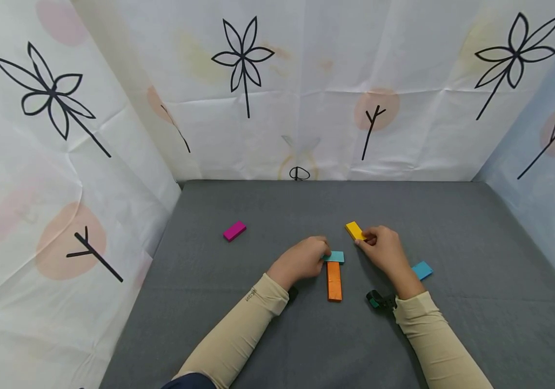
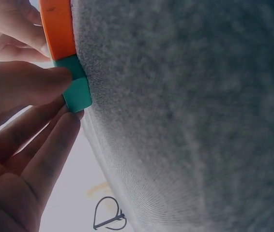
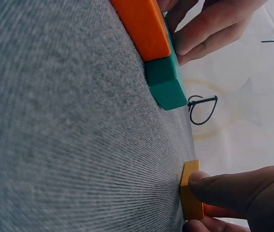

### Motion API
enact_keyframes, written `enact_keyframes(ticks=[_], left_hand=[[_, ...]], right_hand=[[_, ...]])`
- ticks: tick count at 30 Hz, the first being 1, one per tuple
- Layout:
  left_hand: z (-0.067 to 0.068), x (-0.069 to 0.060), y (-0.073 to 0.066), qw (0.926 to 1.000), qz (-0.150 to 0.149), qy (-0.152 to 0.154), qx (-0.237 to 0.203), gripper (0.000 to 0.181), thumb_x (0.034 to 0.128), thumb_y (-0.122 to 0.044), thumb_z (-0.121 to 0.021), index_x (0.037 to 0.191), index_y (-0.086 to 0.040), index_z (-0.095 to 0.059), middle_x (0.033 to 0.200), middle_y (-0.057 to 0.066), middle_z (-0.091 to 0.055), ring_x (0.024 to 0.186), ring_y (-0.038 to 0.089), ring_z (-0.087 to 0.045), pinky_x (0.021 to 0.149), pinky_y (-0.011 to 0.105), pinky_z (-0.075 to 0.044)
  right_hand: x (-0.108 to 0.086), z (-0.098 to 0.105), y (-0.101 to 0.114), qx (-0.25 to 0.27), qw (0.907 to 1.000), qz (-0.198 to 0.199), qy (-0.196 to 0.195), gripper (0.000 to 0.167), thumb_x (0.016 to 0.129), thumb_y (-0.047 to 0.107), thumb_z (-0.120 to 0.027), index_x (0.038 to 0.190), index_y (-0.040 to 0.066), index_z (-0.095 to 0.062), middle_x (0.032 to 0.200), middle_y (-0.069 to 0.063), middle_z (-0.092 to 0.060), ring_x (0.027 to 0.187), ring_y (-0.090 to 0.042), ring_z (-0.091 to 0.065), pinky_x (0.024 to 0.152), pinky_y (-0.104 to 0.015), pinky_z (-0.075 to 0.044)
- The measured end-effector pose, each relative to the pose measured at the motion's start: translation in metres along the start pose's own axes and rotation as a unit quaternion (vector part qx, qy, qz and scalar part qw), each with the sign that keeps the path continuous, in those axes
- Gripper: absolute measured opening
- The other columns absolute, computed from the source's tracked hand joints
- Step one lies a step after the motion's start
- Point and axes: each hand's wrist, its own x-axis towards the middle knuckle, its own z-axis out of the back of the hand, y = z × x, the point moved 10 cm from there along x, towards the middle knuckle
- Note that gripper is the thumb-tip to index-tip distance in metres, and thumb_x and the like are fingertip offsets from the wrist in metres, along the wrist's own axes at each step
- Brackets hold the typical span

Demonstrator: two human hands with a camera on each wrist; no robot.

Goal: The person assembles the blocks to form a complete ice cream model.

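Observation:
A teal block [image 1: 335,256] lies crosswise at the far end of an orange block [image 1: 334,282], the two touching in a T shape. The left hand [image 1: 303,259] pinches the teal block's left end; in the left wrist view its thumb and fingers hold the teal block [image 2: 78,89]. To the right, the right hand [image 1: 384,251] grips the near end of a yellow block [image 1: 354,230], which lies tilted on the cloth. In the right wrist view the thumb presses on the yellow block [image 3: 190,191].
A magenta block [image 1: 234,230] lies at the left on the grey cloth [image 1: 267,205]. A blue block [image 1: 422,270] sits beside the right wrist, partly hidden behind it. White printed sheets [image 1: 306,124] stand around the back and sides.

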Motion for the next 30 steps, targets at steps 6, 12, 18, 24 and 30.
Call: enact_keyframes(ticks=[6,12,18,24,30], left_hand=[[0.000,-0.001,0.001,1.0000,-0.001,-0.007,0.004,0.023,0.0993,0.002,-0.066,0.113,-0.009,-0.082,0.109,0.003,-0.072,0.086,0.007,-0.061,0.084,0.020,-0.056],[0.004,-0.006,0.001,0.9998,-0.004,-0.019,-0.001,0.026,0.0983,0.002,-0.067,0.117,-0.009,-0.081,0.113,0.002,-0.073,0.093,0.008,-0.065,0.089,0.021,-0.057],[0.008,-0.010,0.005,0.9997,0.001,-0.022,-0.008,0.029,0.0994,0.002,-0.065,0.123,-0.009,-0.079,0.120,0.003,-0.072,0.105,0.012,-0.068,0.094,0.022,-0.057],[0.013,-0.012,0.006,0.9994,-0.011,-0.034,-0.005,0.029,0.0987,0.003,-0.065,0.122,-0.008,-0.079,0.117,0.005,-0.073,0.102,0.014,-0.068,0.094,0.026,-0.058],[0.010,-0.013,0.004,0.9991,-0.015,-0.040,0.002,0.022,0.1013,-0.004,-0.068,0.120,-0.009,-0.080,0.116,0.005,-0.071,0.099,0.013,-0.068,0.089,0.023,-0.057]], right_hand=[[-0.001,0.000,0.001,0.000,1.0000,0.001,0.003,0.033,0.099,0.016,-0.077,0.120,-0.010,-0.074,0.111,-0.027,-0.073,0.095,-0.036,-0.071,0.084,-0.052,-0.061],[-0.001,0.000,0.001,0.004,1.0000,-0.002,0.004,0.033,0.099,0.015,-0.077,0.120,-0.010,-0.074,0.111,-0.028,-0.072,0.095,-0.036,-0.070,0.084,-0.052,-0.060],[-0.002,0.001,0.002,0.001,1.0000,0.003,-0.002,0.033,0.099,0.015,-0.077,0.120,-0.010,-0.074,0.111,-0.028,-0.073,0.095,-0.037,-0.071,0.083,-0.052,-0.061],[-0.002,0.003,0.003,0.003,1.0000,0.009,-0.004,0.032,0.098,0.013,-0.077,0.119,-0.011,-0.074,0.112,-0.029,-0.072,0.096,-0.038,-0.071,0.083,-0.053,-0.061],[-0.002,0.003,0.003,0.001,1.0000,0.006,0.000,0.032,0.098,0.013,-0.077,0.120,-0.010,-0.074,0.112,-0.029,-0.072,0.096,-0.038,-0.071,0.084,-0.052,-0.060]])
